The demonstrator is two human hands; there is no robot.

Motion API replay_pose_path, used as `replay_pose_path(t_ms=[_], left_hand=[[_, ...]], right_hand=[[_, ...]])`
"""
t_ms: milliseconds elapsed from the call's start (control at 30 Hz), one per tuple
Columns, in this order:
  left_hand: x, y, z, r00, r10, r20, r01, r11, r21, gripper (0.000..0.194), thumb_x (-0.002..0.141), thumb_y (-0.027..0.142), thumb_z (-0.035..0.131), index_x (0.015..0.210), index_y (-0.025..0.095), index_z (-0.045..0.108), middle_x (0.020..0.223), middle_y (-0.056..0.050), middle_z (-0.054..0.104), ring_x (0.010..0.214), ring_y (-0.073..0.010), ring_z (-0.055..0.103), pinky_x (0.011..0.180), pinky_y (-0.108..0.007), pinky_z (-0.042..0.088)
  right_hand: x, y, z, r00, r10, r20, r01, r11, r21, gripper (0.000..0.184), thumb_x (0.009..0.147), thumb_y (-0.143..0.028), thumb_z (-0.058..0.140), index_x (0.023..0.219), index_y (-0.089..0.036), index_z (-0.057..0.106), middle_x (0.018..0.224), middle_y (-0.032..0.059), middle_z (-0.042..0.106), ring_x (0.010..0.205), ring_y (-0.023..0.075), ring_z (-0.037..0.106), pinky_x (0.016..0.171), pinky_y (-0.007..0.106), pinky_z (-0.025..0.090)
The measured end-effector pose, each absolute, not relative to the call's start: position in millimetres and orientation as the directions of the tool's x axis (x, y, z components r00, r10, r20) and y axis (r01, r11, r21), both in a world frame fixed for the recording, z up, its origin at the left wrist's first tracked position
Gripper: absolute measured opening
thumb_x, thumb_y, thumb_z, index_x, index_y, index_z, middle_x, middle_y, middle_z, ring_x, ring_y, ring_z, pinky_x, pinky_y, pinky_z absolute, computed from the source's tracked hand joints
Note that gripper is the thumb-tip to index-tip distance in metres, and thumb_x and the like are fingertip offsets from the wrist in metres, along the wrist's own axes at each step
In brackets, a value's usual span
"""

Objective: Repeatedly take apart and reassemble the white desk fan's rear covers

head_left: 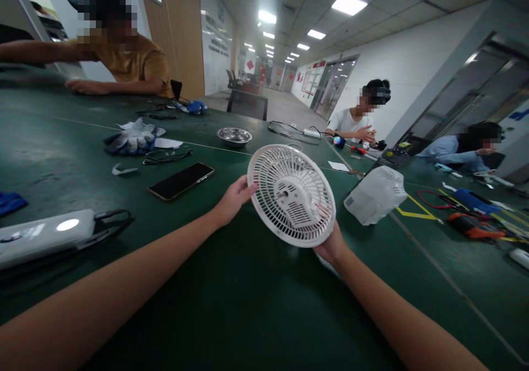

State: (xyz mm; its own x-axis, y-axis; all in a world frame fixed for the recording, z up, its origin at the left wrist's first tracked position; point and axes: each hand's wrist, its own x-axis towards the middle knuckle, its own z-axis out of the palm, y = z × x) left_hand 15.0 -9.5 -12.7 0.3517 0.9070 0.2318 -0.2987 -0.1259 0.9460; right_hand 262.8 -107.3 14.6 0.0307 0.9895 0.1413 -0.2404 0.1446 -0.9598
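A round white fan grille [264, 205] is held up above the green table, tilted, its slotted face and central hub with a short metal shaft toward me. No blades show on it. My left hand [236, 199] grips the rim at the left, thumb on the front edge. From below and behind, my right hand [330, 244] supports the lower right rim; most of its fingers are hidden, though some show through the slots. To the right of the grille stands a translucent white plastic container [376, 194]. A shiny metal bowl [234, 135] sits behind it to the left.
On the left of the green table [248, 316] lie a black phone [181, 181], work gloves [131, 138], cables and a white device [45, 236]. Tools and a red-black multimeter [473, 225] are at right. Several people sit around the table; a power strip [312, 133] lies farther back.
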Motion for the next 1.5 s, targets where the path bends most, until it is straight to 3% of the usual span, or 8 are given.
replay_pose_path(t_ms=[233, 400, 533, 700, 900, 1033, 1267, 1500], left_hand=[[17, -19, -6, 0.320, 0.947, 0.034, -0.251, 0.050, 0.967, 0.025, 0.082, 0.029, 0.081, 0.102, 0.015, 0.074, 0.100, -0.011, 0.079, 0.089, -0.0260, 0.076, 0.087, -0.046, 0.063], [17, -23, -1, 0.258, 0.964, 0.073, -0.157, -0.033, 0.987, 0.025, 0.079, 0.030, 0.083, 0.096, 0.014, 0.075, 0.089, -0.008, 0.080, 0.080, -0.0251, 0.077, 0.077, -0.043, 0.065], [16, -23, 1, 0.215, 0.973, 0.088, -0.087, -0.070, 0.994, 0.024, 0.078, 0.032, 0.083, 0.090, 0.013, 0.076, 0.083, -0.008, 0.079, 0.074, -0.0246, 0.076, 0.073, -0.042, 0.065], [6, -10, -5, 0.177, 0.981, 0.078, -0.054, -0.069, 0.996, 0.023, 0.078, 0.031, 0.083, 0.091, 0.013, 0.076, 0.083, -0.009, 0.079, 0.073, -0.0240, 0.075, 0.072, -0.042, 0.064], [-2, -5, -1, 0.143, 0.990, -0.009, -0.071, 0.020, 0.997, 0.021, 0.078, 0.026, 0.082, 0.092, 0.012, 0.075, 0.086, -0.010, 0.078, 0.076, -0.0244, 0.075, 0.071, -0.039, 0.063], [-1, -9, 4, 0.164, 0.986, -0.017, -0.071, 0.029, 0.997, 0.022, 0.079, 0.026, 0.081, 0.094, 0.011, 0.075, 0.087, -0.011, 0.078, 0.077, -0.0233, 0.075, 0.073, -0.038, 0.063], [-2, -7, 2, 0.174, 0.984, -0.024, -0.078, 0.038, 0.996, 0.017, 0.081, 0.024, 0.078, 0.093, 0.013, 0.076, 0.087, -0.009, 0.078, 0.077, -0.0223, 0.075, 0.074, -0.038, 0.063], [-3, -5, 1, 0.191, 0.981, -0.020, -0.088, 0.037, 0.995, 0.020, 0.081, 0.024, 0.079, 0.096, 0.012, 0.076, 0.090, -0.010, 0.079, 0.080, -0.0234, 0.076, 0.076, -0.039, 0.063]], right_hand=[[266, -105, 6, -0.137, 0.986, 0.096, 0.144, 0.115, -0.983, 0.060, 0.093, -0.068, 0.043, 0.127, -0.025, 0.066, 0.100, 0.0070, 0.078, 0.102, 0.0305, 0.072, 0.087, 0.052, 0.058], [269, -97, 5, 0.012, 0.991, 0.135, 0.090, 0.133, -0.987, 0.059, 0.092, -0.062, 0.052, 0.140, -0.028, 0.054, 0.108, 0.0071, 0.077, 0.095, 0.0310, 0.074, 0.081, 0.052, 0.061], [300, -82, 7, 0.257, 0.941, 0.220, 0.243, 0.157, -0.957, 0.091, 0.081, -0.059, 0.067, 0.155, -0.024, 0.028, 0.109, 0.0089, 0.073, 0.087, 0.0300, 0.071, 0.080, 0.052, 0.060], [360, -72, 10, 0.221, 0.802, 0.556, 0.841, 0.132, -0.525, 0.081, 0.071, -0.046, 0.076, 0.143, -0.021, 0.048, 0.130, 0.0134, 0.060, 0.113, 0.0327, 0.059, 0.103, 0.055, 0.046], [378, -66, 9, 0.156, 0.813, 0.562, 0.929, 0.072, -0.363, 0.063, 0.074, -0.038, 0.070, 0.133, -0.019, 0.056, 0.123, 0.0139, 0.057, 0.116, 0.0334, 0.054, 0.104, 0.053, 0.044], [393, -70, 23, 0.184, 0.523, 0.832, 0.970, 0.039, -0.240, 0.062, 0.077, -0.042, 0.069, 0.132, -0.019, 0.053, 0.134, 0.0173, 0.052, 0.132, 0.0363, 0.045, 0.113, 0.058, 0.034], [457, -66, 14, 0.590, 0.298, 0.750, 0.805, -0.152, -0.573, 0.093, 0.063, -0.045, 0.078, 0.143, -0.017, 0.039, 0.142, 0.0217, 0.050, 0.135, 0.0411, 0.046, 0.112, 0.059, 0.035], [478, -51, -12, 0.743, 0.554, 0.374, 0.534, -0.155, -0.831, 0.089, 0.048, -0.048, 0.089, 0.123, -0.022, 0.048, 0.125, 0.0148, 0.066, 0.114, 0.0338, 0.064, 0.100, 0.048, 0.050]])
